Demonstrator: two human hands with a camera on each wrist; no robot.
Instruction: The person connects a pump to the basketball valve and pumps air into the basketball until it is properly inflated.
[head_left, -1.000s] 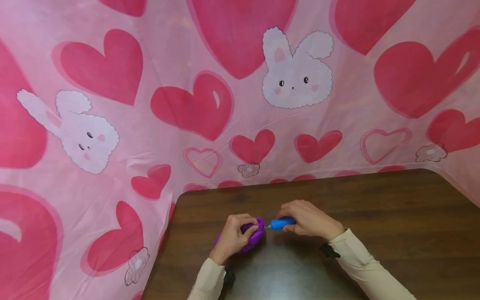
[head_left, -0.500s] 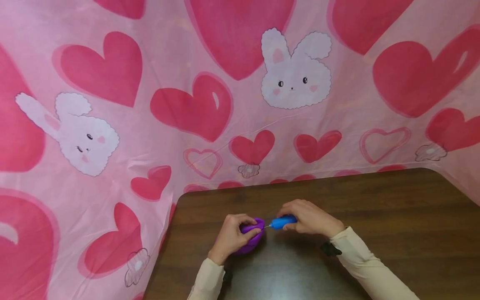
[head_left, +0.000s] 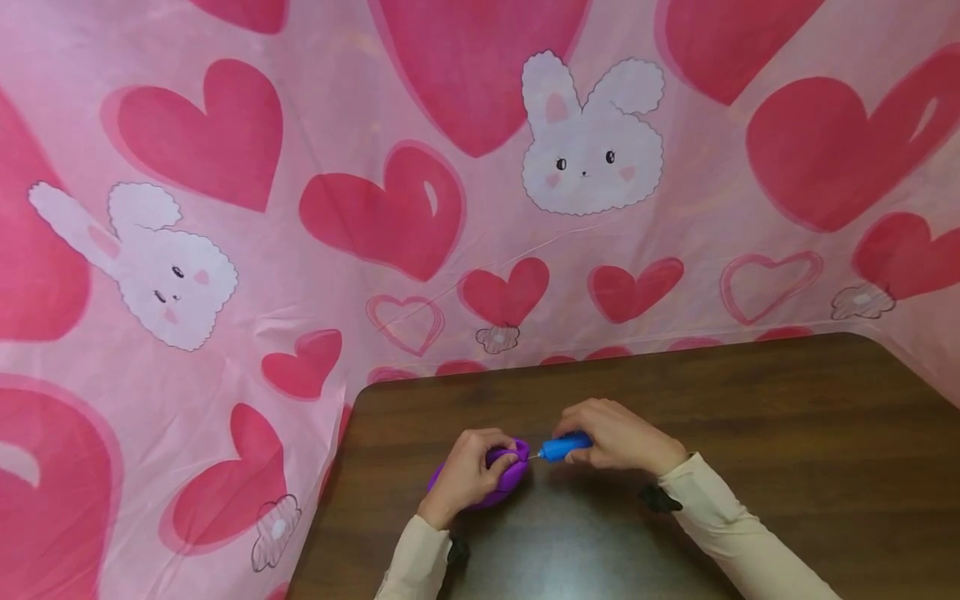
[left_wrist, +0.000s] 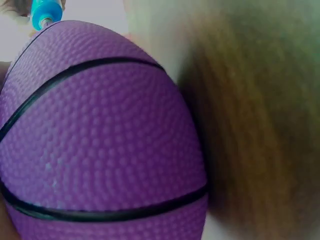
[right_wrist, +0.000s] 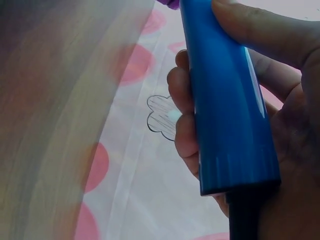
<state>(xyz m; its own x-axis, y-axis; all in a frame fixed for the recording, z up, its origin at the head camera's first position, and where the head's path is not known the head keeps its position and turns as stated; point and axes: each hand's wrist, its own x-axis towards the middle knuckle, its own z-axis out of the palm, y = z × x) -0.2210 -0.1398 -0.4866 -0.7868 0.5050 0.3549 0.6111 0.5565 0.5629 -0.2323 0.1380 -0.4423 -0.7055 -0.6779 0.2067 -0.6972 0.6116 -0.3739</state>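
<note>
Head view puts a purple ball (head_left: 512,483) low over the worktop (head_left: 675,550); whether they touch is hard to tell. The left hand (head_left: 465,477) pinches the ball's upper side, where the surface looks dented, and covers much of it. To the right of the ball, the right hand (head_left: 618,437) is wrapped round a blue pump (head_left: 564,447), whose thin needle (head_left: 533,456) reaches the ball's edge; I cannot tell how deep its tip sits.

Only the left wrist view shows the ball's pebbled skin and at least 2 black seams (left_wrist: 100,216); there the ball blocks nearly all of the left hand. Only the right wrist view shows the black shaft (right_wrist: 244,215) at the pump's rear; the ball is just a purple scrap past the pump's front.

Nearer the camera than the ball are 2 pale sleeves (head_left: 723,521), with a dark object (head_left: 660,498) under the right wrist. Beyond the ball hangs pink cloth (head_left: 333,108) with red hearts and 2 white rabbit faces (head_left: 592,185).
</note>
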